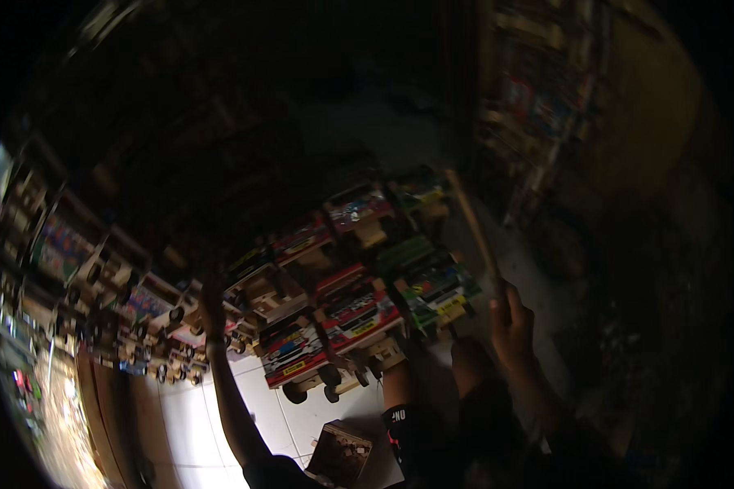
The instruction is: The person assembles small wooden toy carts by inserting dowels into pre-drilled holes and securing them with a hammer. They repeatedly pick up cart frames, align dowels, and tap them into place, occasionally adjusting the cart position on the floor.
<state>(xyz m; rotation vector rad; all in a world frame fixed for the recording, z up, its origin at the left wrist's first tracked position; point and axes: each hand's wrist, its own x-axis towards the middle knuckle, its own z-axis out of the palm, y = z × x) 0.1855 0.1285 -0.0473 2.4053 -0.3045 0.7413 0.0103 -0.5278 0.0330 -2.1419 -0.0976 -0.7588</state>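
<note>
My right hand (511, 326) is closed around a thin wooden stick (475, 224), which slants up and away to the left; its far end reaches beside the green toy truck at the back. My left hand (212, 303) is stretched out among wooden toy trucks, its fingers lost in shadow and blur. In front of me stand several wooden toy trucks with black wheels: a red one (359, 312), a green one (435, 292) and a red-and-black one (295, 352). An unpainted wooden truck body (271, 295) sits behind them, close to my left hand.
More toy trucks (151, 301) crowd the left side. An open box (340, 455) of small wooden pieces stands on the white tiled floor (212, 416) by my legs. Stacked items (538, 98) rise at the far right. Much of the back is too dark to make out.
</note>
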